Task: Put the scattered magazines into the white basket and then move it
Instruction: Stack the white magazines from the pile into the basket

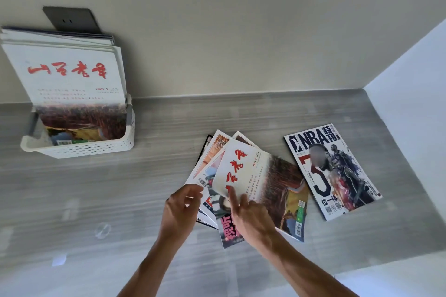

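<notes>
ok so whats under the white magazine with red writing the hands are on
Under the white magazine with red writing, several fanned magazines show their left edges, one with a barcode. The left hand and right hand cover parts; the count and other covers are hidden.
</notes>
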Motion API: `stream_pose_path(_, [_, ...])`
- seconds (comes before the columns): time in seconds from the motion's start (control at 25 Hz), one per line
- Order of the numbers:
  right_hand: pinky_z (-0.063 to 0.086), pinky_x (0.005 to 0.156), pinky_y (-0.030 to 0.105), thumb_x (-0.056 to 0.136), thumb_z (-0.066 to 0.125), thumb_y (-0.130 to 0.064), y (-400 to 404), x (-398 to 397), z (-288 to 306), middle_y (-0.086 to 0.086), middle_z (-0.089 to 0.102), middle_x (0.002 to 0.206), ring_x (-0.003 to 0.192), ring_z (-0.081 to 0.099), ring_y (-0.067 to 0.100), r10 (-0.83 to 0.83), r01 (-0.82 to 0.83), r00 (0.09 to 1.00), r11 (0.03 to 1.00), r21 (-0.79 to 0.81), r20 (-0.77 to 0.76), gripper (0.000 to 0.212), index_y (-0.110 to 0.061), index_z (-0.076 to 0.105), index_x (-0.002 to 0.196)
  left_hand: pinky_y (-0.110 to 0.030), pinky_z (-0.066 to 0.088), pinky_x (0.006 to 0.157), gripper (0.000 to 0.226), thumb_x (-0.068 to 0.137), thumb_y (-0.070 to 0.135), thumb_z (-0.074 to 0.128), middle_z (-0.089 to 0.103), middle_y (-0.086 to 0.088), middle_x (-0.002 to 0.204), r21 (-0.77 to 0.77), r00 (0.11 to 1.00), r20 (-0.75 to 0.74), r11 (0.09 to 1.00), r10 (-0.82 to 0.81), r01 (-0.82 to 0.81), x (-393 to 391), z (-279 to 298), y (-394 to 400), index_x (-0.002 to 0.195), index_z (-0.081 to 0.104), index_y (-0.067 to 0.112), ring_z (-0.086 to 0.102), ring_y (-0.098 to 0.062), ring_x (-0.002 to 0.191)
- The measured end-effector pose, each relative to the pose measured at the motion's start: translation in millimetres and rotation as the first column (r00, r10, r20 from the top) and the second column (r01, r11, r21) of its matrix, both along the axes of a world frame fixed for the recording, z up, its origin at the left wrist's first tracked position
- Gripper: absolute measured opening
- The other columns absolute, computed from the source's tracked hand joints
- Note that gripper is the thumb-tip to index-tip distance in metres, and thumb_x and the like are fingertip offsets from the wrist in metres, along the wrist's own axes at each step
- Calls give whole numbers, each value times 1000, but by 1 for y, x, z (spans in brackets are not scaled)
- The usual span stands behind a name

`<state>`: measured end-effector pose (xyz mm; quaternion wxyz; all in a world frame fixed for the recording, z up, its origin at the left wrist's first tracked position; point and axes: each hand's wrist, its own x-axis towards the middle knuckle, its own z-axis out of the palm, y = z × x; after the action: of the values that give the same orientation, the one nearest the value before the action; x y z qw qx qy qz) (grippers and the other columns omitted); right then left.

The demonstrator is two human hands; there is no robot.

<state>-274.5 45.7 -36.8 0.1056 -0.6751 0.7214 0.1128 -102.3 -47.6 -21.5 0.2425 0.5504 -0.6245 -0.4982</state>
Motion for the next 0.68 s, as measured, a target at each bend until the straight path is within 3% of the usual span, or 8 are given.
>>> stream_pose_path(0.08, [48,45,21,101,43,-28,-18,-8,14,5,71,80,47,54,11,-229,256,953,959,-123,199,57,-6,23,150,-10,48,65,33,87,6,63,74,8,93,57,998,16,996,-63,62,4,4,1,88,65,39,69,-5,82])
stream_pose_path(0.16, [54,53,21,100,44,-20,-34,-8,35,5,71,75,50,57,12,-349,471,822,861,-192,450,45,-6,37,142,-18,48,77,43,78,17,69,68,15,105,199,953,46,938,-299,284,2,14,7,105,57,49,64,-5,101])
stream_pose_path(0.24, [57,52,29,94,52,-11,-48,10,58,8,70,71,49,61,17,-303,571,696,784,-245,651,30,-8,54,125,-13,47,79,71,68,32,73,63,24,110,232,890,-6,865,-456,445,-8,28,16,128,41,54,58,4,105])
stream_pose_path(0.36, [56,55,31,90,55,-10,-65,48,82,2,71,73,57,67,17,-191,687,433,703,-185,881,23,-16,60,112,-28,58,65,75,73,25,63,71,8,96,6,959,-129,967,-251,254,-19,45,15,143,38,29,68,-11,77])
stream_pose_path(0.48, [58,76,26,93,60,-22,-78,75,95,-4,76,96,85,72,11,-89,601,143,799,-15,986,21,-22,62,114,-33,59,63,46,78,14,49,73,5,85,-81,980,-195,995,47,-64,8,55,-6,122,58,27,70,-14,74])
stream_pose_path(0.56, [56,81,24,92,64,-30,-92,80,95,-11,72,111,93,71,4,-115,570,117,821,28,986,28,-30,58,120,-44,58,69,37,81,6,49,74,1,89,-78,962,-252,989,101,-125,42,56,-21,110,64,23,69,-22,81])
stream_pose_path(0.64, [55,68,18,85,71,-27,-112,72,91,-23,68,112,85,70,-2,-243,601,132,790,117,961,46,-41,48,123,-44,58,69,35,84,6,54,74,0,94,-74,954,-297,996,31,-56,74,61,-35,108,67,28,68,-20,85])
stream_pose_path(0.68, [54,62,17,81,75,-23,-126,69,91,-27,68,107,82,70,-3,-305,582,56,783,217,951,52,-43,47,121,-41,59,70,35,85,8,57,74,2,98,-59,945,-327,998,-11,-9,91,64,-43,107,68,33,69,-17,88])
